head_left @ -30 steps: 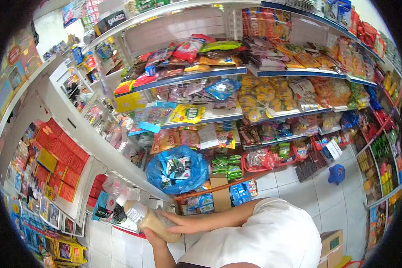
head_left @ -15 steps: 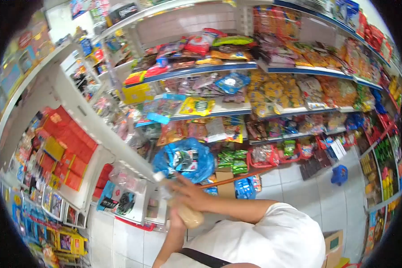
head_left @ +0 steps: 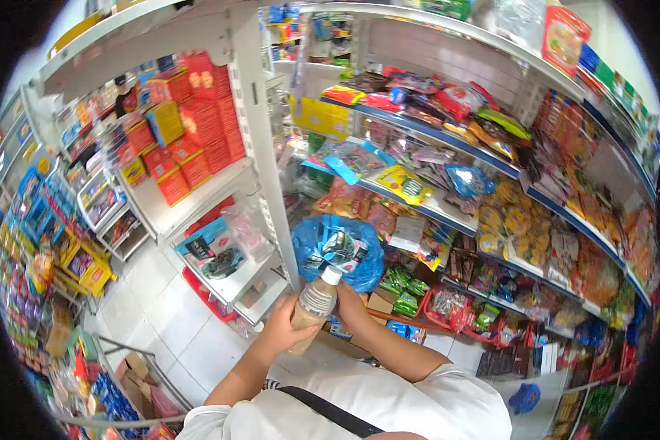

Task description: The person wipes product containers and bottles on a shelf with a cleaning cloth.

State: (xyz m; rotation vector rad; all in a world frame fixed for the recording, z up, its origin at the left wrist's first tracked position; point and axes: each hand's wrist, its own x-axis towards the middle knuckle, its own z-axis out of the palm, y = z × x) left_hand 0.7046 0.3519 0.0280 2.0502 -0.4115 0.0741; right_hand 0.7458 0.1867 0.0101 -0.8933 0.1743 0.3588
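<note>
A clear plastic bottle [head_left: 316,302] with a white cap and a pale brown content is tilted in front of my body. My left hand [head_left: 282,328] is closed around its lower side, with the thumb across the front. My right hand [head_left: 352,308] is at the bottle's right side, near its shoulder. Its fingers are mostly hidden behind the bottle, so its grip does not show. Just beyond the bottle is a blue plastic bag [head_left: 374,253] with dark and white packets [head_left: 342,248] in it.
Shelves of snack packets [head_left: 447,103] stand ahead and to the right. Red boxes [head_left: 213,117] are stacked on a white shelf at left. Below them, a low white shelf [head_left: 260,282] holds plastic packs. Red baskets [head_left: 447,304] line the bottom, and white floor tiles [head_left: 154,293] show at left.
My view has turned left. My right hand has moved from across the bottle to its right side. The bottle now stands more upright, with my left hand still on it.
</note>
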